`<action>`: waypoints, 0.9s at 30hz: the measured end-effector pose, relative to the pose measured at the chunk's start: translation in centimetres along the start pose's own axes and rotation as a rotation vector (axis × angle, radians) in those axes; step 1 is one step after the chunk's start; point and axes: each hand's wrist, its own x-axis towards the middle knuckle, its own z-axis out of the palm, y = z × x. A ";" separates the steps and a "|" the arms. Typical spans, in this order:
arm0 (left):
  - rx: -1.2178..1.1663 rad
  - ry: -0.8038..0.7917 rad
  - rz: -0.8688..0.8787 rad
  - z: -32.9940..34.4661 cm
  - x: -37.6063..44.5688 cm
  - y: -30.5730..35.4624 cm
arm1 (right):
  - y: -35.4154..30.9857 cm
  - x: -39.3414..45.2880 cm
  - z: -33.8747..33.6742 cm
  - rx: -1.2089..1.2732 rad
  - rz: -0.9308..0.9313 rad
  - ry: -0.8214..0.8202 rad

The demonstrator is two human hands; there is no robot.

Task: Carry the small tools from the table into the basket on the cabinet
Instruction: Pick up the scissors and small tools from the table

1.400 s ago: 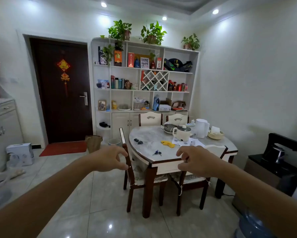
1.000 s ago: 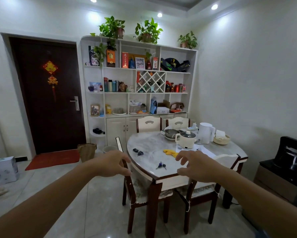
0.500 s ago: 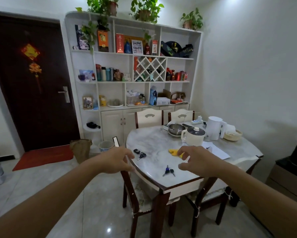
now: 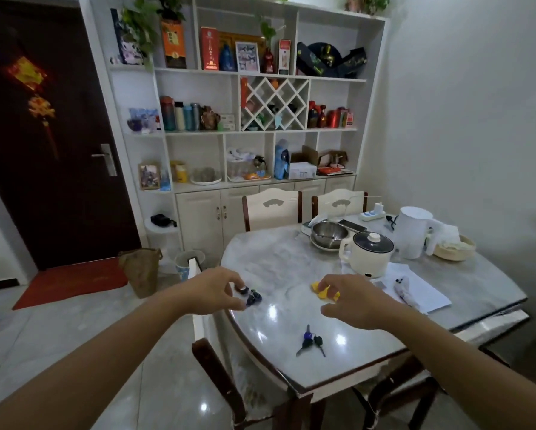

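On the marble table [image 4: 291,256] lie a dark key fob with keys [image 4: 252,297], a yellow object [image 4: 320,291] and a bunch of keys with a blue head [image 4: 310,339]. My left hand [image 4: 217,290] hovers at the table's left edge, fingers apart, with its fingertips right beside the dark fob; I cannot tell whether they touch it. My right hand [image 4: 350,301] is over the table with spread fingers, its fingertips just above the yellow object, holding nothing. The white cabinet with shelves [image 4: 217,209] stands behind the table.
A cream electric pot [image 4: 367,252], a steel bowl [image 4: 328,232], a white kettle [image 4: 412,232], a woven basket [image 4: 456,248] and paper [image 4: 415,290] fill the table's right side. Two chairs [image 4: 273,207] stand behind it, and one chair [image 4: 220,377] at the near left edge.
I have stepped closer to the table. Both hands have moved forward and down: the left to the dark key fob, the right to the yellow object.
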 end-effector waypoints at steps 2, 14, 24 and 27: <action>-0.014 -0.009 -0.010 0.3 3.2 -0.6 | 1.0 2.6 0.5 0.013 0.010 0.004; -0.032 -0.103 -0.105 4.6 22.4 -9.9 | 6.2 15.6 9.9 0.019 0.220 -0.068; 0.125 -0.280 -0.188 11.1 33.4 -17.0 | 9.2 20.3 20.8 0.147 0.579 -0.177; 0.227 -0.227 -0.205 12.8 35.0 -17.4 | 10.1 20.7 22.7 0.094 0.606 -0.252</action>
